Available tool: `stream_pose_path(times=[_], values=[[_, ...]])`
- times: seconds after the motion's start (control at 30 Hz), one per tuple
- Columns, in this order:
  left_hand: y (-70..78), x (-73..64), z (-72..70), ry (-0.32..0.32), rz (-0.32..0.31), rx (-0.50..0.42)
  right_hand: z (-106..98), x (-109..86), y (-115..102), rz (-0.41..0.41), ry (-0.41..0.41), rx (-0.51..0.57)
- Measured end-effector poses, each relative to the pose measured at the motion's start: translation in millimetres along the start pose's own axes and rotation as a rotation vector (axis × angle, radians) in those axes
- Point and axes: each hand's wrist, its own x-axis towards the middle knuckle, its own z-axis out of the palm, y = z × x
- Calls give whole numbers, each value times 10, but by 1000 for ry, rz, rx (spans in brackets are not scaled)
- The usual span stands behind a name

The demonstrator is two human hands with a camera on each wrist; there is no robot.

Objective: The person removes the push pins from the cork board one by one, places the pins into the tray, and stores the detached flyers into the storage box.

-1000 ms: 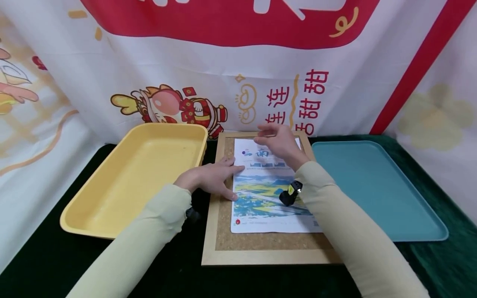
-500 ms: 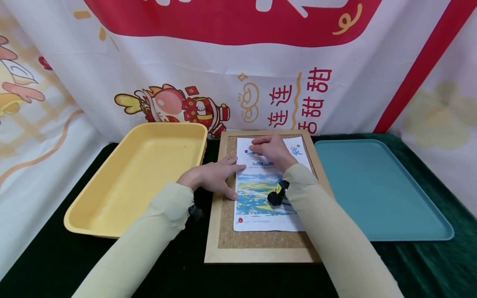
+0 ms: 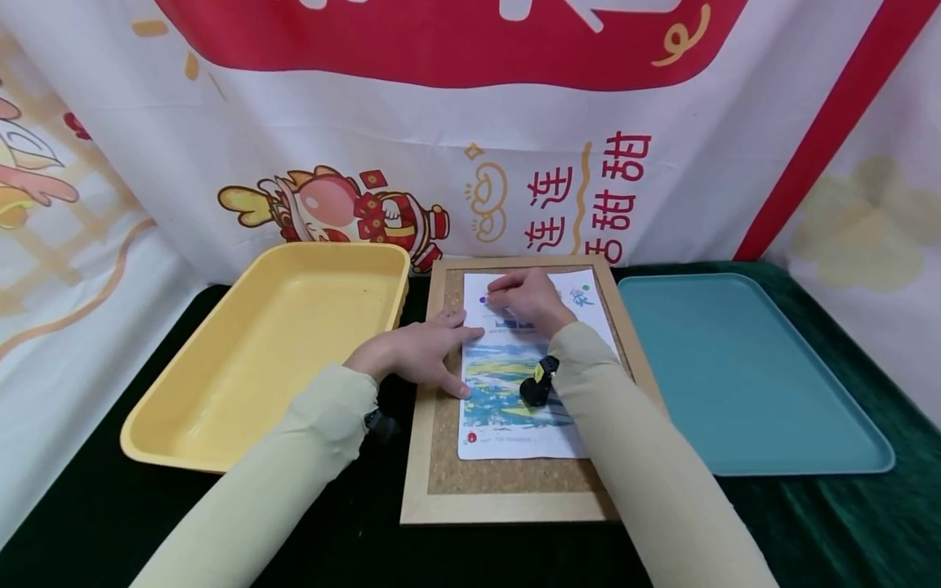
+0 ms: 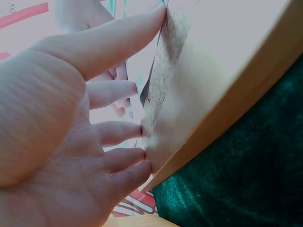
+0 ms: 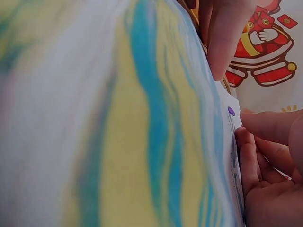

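Observation:
A printed landscape sheet (image 3: 507,371) lies on a wood-framed cork board (image 3: 515,482). My left hand (image 3: 419,351) rests at its left edge with fingers spread; the left wrist view shows the fingertips touching the board and sheet edge. My right hand (image 3: 532,298) is over the sheet's upper left, its fingers curled. In the right wrist view its thumb tip is close beside a purple thumbtack (image 5: 231,111); whether they touch cannot be told. Nothing shows between those fingers. A small green dot (image 3: 586,287) is at the upper right, a red spot (image 3: 472,438) at the lower left.
A deep yellow tray (image 3: 257,359) stands left of the board and a flat blue tray (image 3: 757,376) right of it. Dark green cloth (image 3: 353,523) covers the table. A printed white curtain (image 3: 316,122) hangs right behind the board.
My right hand has come down and leftward from the sheet's top to its upper left corner area, baring the green dot at the right. The left hand stays in place.

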Motion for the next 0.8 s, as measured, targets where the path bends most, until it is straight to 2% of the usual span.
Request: stream_pose_path(times=[0.23, 0.5, 0.8], values=[[31, -8, -19, 6, 17, -1, 1, 4, -42, -5, 12, -95], [43, -8, -41, -1, 12, 3, -11, 40, -83, 8, -3, -138], [19, -12, -16, -6, 5, -14, 65, 56, -105, -39, 14, -186]])
